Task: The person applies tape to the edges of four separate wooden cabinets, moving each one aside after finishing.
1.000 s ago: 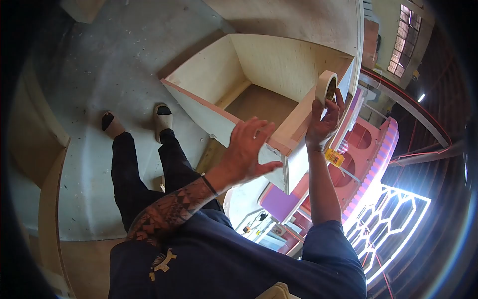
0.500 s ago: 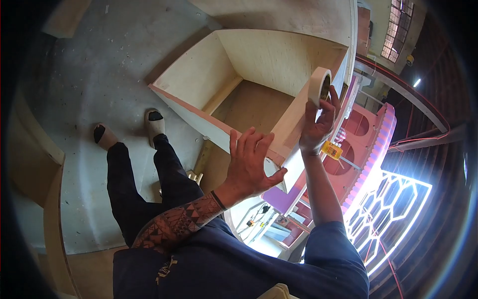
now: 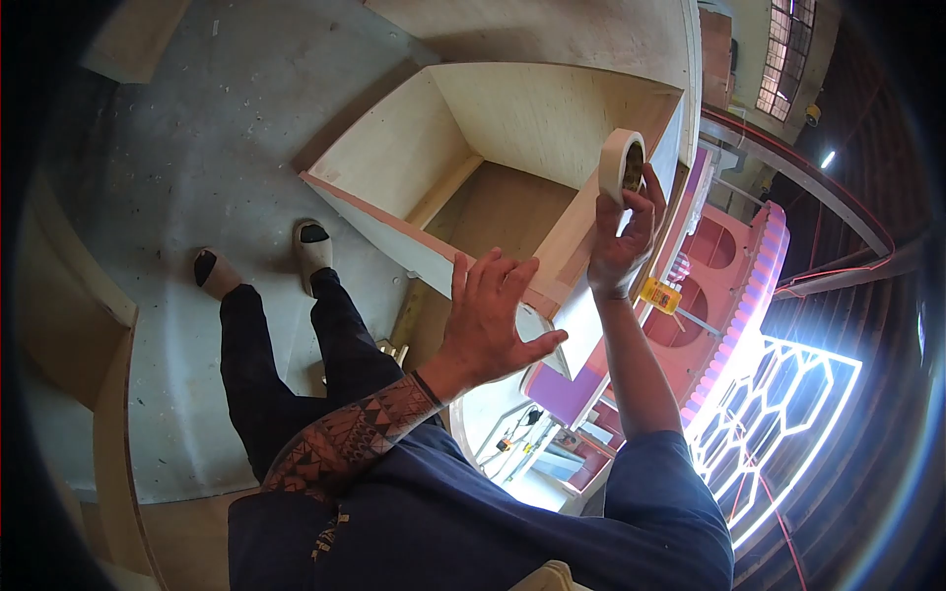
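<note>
Tape ring (image 3: 612, 164) near wooden box (image 3: 527, 113)

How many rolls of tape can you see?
1. The roll of tape is up in the right hand, seen against the wooden box. More could be hidden inside or behind things.

The right hand (image 3: 623, 241) grips a tape roll (image 3: 612, 163) near the right edge of a wooden box (image 3: 394, 148). The left hand (image 3: 483, 340) is spread beside its near corner.
</note>
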Demonstrator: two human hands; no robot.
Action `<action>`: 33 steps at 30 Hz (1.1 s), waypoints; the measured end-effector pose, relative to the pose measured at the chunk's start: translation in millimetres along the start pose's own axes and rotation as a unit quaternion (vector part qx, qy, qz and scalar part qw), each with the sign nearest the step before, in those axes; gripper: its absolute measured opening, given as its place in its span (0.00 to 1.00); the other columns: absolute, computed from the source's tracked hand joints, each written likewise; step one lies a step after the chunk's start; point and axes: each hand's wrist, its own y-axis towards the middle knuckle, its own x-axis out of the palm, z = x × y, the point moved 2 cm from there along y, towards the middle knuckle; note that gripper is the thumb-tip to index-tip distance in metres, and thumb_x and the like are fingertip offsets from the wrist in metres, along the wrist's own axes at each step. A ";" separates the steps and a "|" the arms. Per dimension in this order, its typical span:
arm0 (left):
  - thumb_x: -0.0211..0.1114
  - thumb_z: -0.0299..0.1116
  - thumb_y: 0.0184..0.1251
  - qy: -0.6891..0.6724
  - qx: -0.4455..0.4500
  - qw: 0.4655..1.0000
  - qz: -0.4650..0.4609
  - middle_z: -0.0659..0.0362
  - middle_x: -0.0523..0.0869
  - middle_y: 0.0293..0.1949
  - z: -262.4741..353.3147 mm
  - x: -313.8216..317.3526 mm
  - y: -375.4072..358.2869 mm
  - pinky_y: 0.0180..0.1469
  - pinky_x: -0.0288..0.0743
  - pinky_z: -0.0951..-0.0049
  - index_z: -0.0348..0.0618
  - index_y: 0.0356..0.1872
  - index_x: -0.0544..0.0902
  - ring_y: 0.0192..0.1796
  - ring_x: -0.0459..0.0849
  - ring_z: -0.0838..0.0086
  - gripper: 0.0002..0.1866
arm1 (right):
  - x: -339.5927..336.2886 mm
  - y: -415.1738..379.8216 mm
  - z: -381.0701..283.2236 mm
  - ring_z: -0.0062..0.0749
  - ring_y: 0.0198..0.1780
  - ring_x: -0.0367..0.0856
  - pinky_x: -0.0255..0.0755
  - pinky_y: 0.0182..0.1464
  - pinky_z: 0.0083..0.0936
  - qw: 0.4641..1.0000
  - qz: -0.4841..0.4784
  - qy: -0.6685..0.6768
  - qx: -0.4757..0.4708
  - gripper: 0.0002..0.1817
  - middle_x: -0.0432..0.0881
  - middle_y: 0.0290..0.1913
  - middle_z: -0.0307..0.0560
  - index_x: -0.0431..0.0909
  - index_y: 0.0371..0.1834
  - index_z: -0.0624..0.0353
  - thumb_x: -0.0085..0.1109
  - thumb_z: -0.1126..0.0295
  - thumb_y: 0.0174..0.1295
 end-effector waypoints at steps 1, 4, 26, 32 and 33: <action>0.78 0.65 0.63 -0.004 -0.001 1.000 -0.009 0.44 0.74 0.68 0.6 -1.7 0.5 0.83 0.43 0.24 0.42 0.79 0.70 0.79 0.66 0.38 0.51 | 0.8 0.0 1.3 0.52 0.79 0.74 0.70 0.77 0.46 1.000 0.001 0.002 0.001 0.11 0.74 0.78 0.57 0.82 0.50 0.54 0.76 0.68 0.72; 0.74 0.65 0.67 -0.004 0.012 1.000 0.014 0.46 0.78 0.67 2.3 -3.3 1.8 0.83 0.44 0.25 0.42 0.78 0.71 0.77 0.72 0.43 0.49 | -0.4 -0.6 1.7 0.53 0.78 0.74 0.71 0.76 0.47 1.000 0.011 0.003 -0.006 0.12 0.74 0.78 0.58 0.82 0.50 0.53 0.77 0.69 0.70; 0.54 0.51 0.90 -0.223 -0.331 0.881 -0.256 0.56 0.91 0.54 -42.0 -22.6 72.9 0.62 0.81 0.69 0.38 0.65 0.85 0.57 0.89 0.71 0.26 | -11.9 1.8 -15.0 0.61 0.74 0.74 0.76 0.71 0.49 0.998 0.016 0.045 0.032 0.17 0.66 0.81 0.61 0.83 0.51 0.54 0.79 0.68 0.62; 0.60 0.46 0.88 -0.191 -0.272 0.942 -0.057 0.56 0.91 0.54 -6.3 -24.2 87.6 0.64 0.81 0.70 0.37 0.65 0.84 0.59 0.89 0.70 0.22 | -13.7 0.7 -8.7 0.63 0.74 0.75 0.76 0.71 0.52 0.995 0.051 0.085 0.033 0.17 0.67 0.80 0.61 0.82 0.50 0.54 0.80 0.67 0.62; 0.63 0.44 0.87 -0.179 -0.230 0.956 0.036 0.56 0.91 0.55 9.9 -25.0 93.4 0.64 0.81 0.70 0.37 0.65 0.84 0.59 0.89 0.70 0.21 | -13.6 1.4 -5.0 0.64 0.73 0.75 0.76 0.71 0.52 0.993 0.066 0.092 0.022 0.17 0.67 0.80 0.61 0.82 0.51 0.54 0.80 0.67 0.63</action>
